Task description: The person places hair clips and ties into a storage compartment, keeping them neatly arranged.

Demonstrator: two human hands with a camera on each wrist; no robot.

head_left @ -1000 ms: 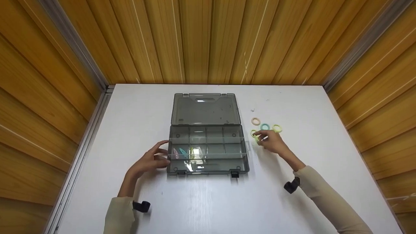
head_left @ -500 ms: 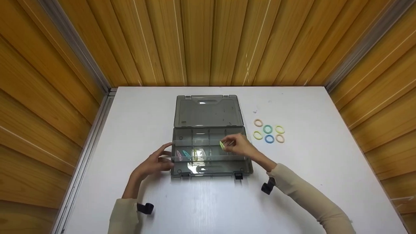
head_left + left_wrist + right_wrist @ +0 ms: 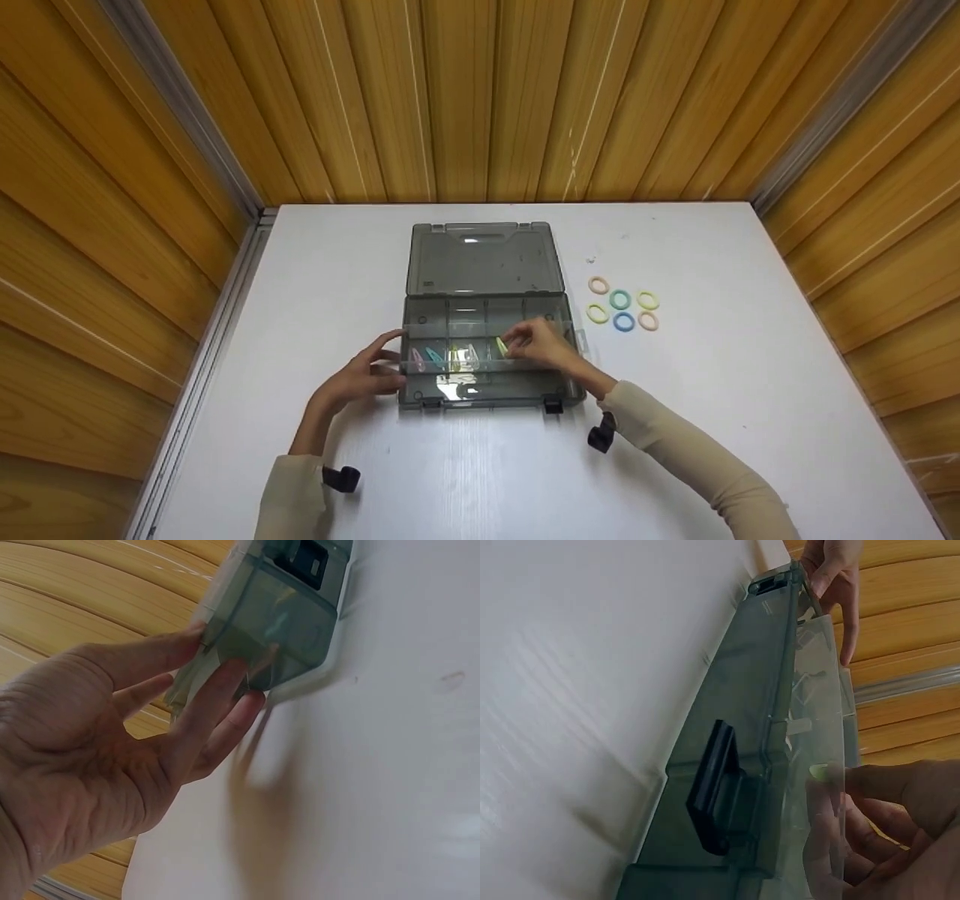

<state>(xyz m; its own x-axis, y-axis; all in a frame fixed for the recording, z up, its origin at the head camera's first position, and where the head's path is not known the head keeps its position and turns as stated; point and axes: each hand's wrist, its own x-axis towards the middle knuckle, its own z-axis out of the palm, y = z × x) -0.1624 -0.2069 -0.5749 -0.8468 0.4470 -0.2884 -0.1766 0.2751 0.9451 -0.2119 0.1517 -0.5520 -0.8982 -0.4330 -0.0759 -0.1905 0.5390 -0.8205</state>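
A grey see-through compartment box (image 3: 504,387) stands on the table with its lid (image 3: 484,262) folded back. My right hand (image 3: 541,346) is over the middle row and pinches a light green hair clip (image 3: 502,346) between thumb and fingertips. In the right wrist view the green clip's tip (image 3: 820,772) shows behind the clear divider. To the left in the same row lie a pink hair clip (image 3: 418,360), a teal hair clip (image 3: 434,357) and others, yellow and pale. My left hand (image 3: 360,382) touches the box's left side with loosely extended fingers (image 3: 225,686).
Right of the box lie several ring-shaped bands, among them a blue ring (image 3: 623,330) and a teal ring (image 3: 620,307). Black latches (image 3: 553,406) stick out at the box's front. Wood-patterned walls (image 3: 480,97) enclose the white table (image 3: 465,480).
My right hand has moved left from the rings to the box's middle row, bringing the green hair clip with it. My left hand has stayed at the box's left side.
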